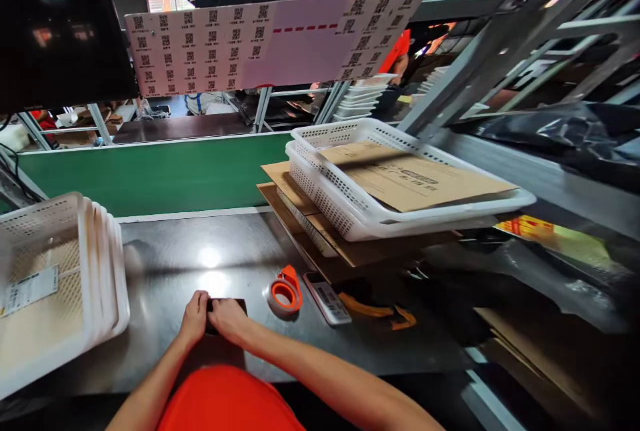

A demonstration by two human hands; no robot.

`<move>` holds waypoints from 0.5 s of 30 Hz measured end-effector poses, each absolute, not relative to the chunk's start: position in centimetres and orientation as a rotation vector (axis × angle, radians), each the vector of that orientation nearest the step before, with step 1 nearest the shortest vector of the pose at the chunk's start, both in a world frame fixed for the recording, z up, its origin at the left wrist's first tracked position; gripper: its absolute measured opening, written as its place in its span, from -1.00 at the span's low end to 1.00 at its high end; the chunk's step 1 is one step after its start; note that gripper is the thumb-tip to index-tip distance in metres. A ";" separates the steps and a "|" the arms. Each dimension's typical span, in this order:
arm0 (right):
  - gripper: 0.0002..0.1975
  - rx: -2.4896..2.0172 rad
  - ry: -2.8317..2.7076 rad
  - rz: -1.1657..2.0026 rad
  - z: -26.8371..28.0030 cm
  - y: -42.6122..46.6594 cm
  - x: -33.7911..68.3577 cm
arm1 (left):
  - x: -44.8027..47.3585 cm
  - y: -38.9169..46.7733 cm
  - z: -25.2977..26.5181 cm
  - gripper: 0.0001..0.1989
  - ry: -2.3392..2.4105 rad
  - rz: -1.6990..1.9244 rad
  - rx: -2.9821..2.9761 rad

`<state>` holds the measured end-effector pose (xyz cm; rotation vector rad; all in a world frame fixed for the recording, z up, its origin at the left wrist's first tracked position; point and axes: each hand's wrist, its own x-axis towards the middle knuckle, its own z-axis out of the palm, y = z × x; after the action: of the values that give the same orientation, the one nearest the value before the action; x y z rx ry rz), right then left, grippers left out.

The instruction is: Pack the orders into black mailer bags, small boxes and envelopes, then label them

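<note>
Both hands are low at the middle of the steel table, close together on a small dark box-like object (242, 305). My left hand (194, 319) grips its left side with fingers closed. Across its top lies my right hand (229, 319), the fingers curled in and partly hidden. Most of the object is covered by the hands, so its exact kind is unclear. Just right of the hands sits a tape dispenser (292, 277) with an orange frame and a roll of tape. Beside that lies a white handheld device with a screen (327, 299).
A stack of white plastic baskets (107, 271) stands at the left. More white baskets (345, 207) rest on cardboard sheets (280, 181) at the right. A yellow-handled tool (370, 307) lies near them. Behind run a green belt (160, 174) and a QR-code board (300, 57).
</note>
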<state>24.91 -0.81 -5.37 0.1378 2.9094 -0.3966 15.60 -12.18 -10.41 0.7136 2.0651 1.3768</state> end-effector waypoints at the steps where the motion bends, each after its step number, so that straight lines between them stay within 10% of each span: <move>1: -0.82 0.086 2.898 -0.382 -5.2 -0.6 25.2 | 15.7 -12.2 -10.4 -0.45 2.072 1.376 0.712; 15: -0.55 -0.019 2.991 -0.386 -4.8 1.4 25.3 | 16.3 -10.5 -9.1 -0.24 2.081 1.333 0.604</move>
<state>25.32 1.39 -4.76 -0.0192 2.9911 -0.3857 16.32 -10.47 -9.10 0.6039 2.0806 1.3333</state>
